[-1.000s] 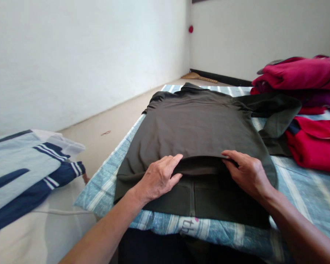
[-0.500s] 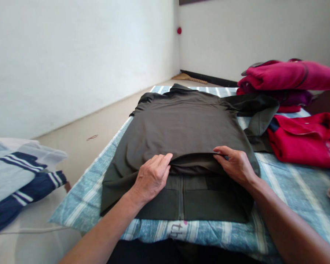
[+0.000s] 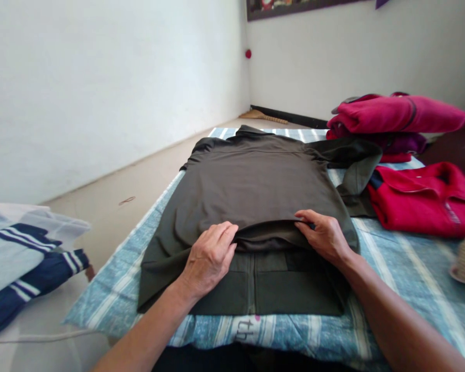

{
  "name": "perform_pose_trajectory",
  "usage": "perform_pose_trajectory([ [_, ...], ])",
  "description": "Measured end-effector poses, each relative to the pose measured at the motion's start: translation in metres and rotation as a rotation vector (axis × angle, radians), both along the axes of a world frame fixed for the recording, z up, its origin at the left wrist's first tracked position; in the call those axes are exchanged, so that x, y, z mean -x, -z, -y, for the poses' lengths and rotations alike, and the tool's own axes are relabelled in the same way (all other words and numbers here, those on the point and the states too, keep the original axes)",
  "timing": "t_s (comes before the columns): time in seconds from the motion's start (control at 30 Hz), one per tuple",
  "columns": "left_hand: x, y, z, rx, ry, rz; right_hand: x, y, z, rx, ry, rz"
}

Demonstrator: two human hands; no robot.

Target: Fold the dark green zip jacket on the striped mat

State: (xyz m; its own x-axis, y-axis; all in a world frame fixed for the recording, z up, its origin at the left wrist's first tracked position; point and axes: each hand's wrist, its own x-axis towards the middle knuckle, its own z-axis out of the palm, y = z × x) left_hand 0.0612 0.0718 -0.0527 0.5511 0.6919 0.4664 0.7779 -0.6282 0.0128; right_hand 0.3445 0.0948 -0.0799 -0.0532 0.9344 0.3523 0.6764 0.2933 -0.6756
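Here, my left hand (image 3: pixel 209 256) and right hand (image 3: pixel 323 236) pinch the olive-black fabric jacket (image 3: pixel 256 186) by its raised hem (image 3: pixel 267 222), near the front edge of the blue-striped cloth sheet (image 3: pixel 395 266), where uneven tugging risks creases.

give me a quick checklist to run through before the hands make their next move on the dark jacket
1. Dark jacket, back panel spread out: ok, only slight wrinkles.
2. Left hand at the raised edge: ok.
3. Right hand pinching that edge: ok.
4. Sleeve on the right straight: not ok, it is bent.
5. Front closure fastened all the way: cannot tell, mostly hidden beneath the back panel.
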Motion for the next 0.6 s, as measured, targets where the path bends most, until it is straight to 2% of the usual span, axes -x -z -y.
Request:
perform_pose_trajectory([
  [0.13, -0.005, -0.003, 0.005, -0.054, 0.001, 0.015, 0.001, -0.001, -0.001, -0.002, 0.006, -0.004],
  [0.27, -0.022, -0.008, 0.019, -0.066, 0.042, 0.081, 0.001, -0.002, -0.002, 0.017, 0.005, 0.020],
  [0.47, -0.057, -0.009, 0.045, 0.094, 0.264, 0.171, 0.002, -0.001, -0.002, 0.008, 0.005, 0.030],
  [0.6, -0.061, -0.006, 0.054, 0.183, 0.263, 0.168, 0.002, 0.002, 0.002, -0.002, 0.004, 0.010],
])
